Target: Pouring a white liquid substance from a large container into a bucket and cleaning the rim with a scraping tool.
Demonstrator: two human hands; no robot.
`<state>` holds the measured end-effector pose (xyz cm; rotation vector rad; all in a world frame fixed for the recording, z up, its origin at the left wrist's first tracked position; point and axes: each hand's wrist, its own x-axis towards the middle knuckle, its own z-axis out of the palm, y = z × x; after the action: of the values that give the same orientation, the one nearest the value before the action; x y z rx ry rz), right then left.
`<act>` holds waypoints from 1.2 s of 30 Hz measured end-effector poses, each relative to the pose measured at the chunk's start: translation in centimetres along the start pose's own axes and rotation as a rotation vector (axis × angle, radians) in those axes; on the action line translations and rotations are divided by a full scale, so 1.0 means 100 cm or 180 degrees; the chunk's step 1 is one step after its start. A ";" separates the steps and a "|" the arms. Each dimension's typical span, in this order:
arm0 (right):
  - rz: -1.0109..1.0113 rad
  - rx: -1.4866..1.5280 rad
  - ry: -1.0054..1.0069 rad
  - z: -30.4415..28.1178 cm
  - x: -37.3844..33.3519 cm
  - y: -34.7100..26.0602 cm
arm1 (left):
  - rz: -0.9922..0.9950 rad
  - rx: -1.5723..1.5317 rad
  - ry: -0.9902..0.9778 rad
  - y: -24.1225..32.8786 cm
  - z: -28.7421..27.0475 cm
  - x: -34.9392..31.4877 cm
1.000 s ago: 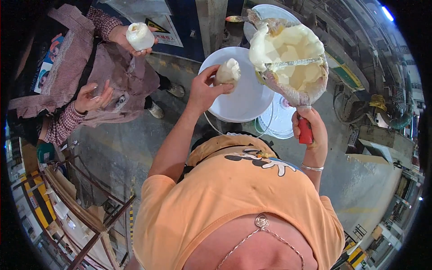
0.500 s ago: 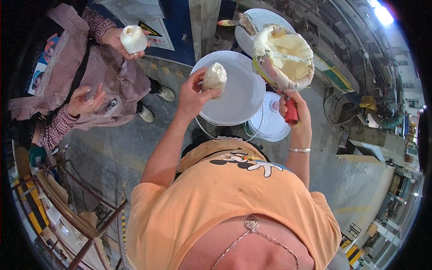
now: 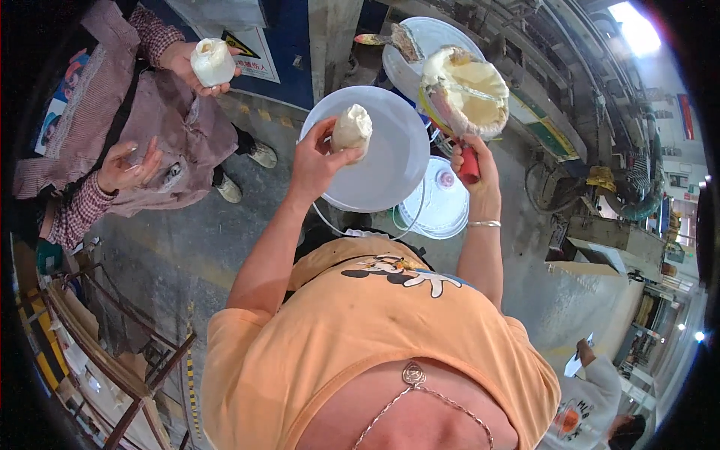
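My left hand (image 3: pixel 315 166) is wrapped round a whitish plastic bottle (image 3: pixel 351 135) with a ragged top, raised over a large white bucket (image 3: pixel 390 169). Cream-coloured paste seems to fill or coat the bottle's mouth. In my right hand (image 3: pixel 481 157) is the red handle of a scoop-like pot (image 3: pixel 469 94), its rim and sides crusted with thick cream paste. The pot is held up to the right of the bucket, tilted so its inside shows. Across from me, a co-worker's hand (image 3: pixel 178 66) holds a similar white bottle (image 3: pixel 212 63); that person's other hand (image 3: pixel 129 165) is empty-looking, fingers half curled.
Behind the bucket, a paste-smeared brush (image 3: pixel 401 41) lies across a white pail lid (image 3: pixel 442 34). A second white lid (image 3: pixel 436 206) sits by the bucket. Machinery (image 3: pixel 547 112) lines the right, a rusty metal rack (image 3: pixel 142 375) the lower left. Another person (image 3: pixel 589 397) is at lower right.
The pot has tipped a little and shifted slightly left with my right hand. The whole view has moved slightly, and another person has come into view at lower right. My grips are unchanged.
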<state>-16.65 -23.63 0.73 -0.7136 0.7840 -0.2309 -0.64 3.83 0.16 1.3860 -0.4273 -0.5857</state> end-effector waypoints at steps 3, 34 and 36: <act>-0.0018 0.0168 0.0003 0.002 0.009 0.008 | -0.0031 -0.0424 -0.0049 -0.006 0.006 0.000; 0.0170 -0.0156 0.0001 0.003 0.007 0.008 | 0.0075 0.0032 -0.0196 0.008 0.006 -0.007; 0.0159 -0.0141 0.0005 0.003 0.009 0.007 | 0.0033 0.0011 -0.0215 0.008 0.007 -0.005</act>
<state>-15.87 -23.34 -0.07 -0.7348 0.8095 -0.1692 -1.30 3.66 1.10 1.3694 -0.4896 -0.6248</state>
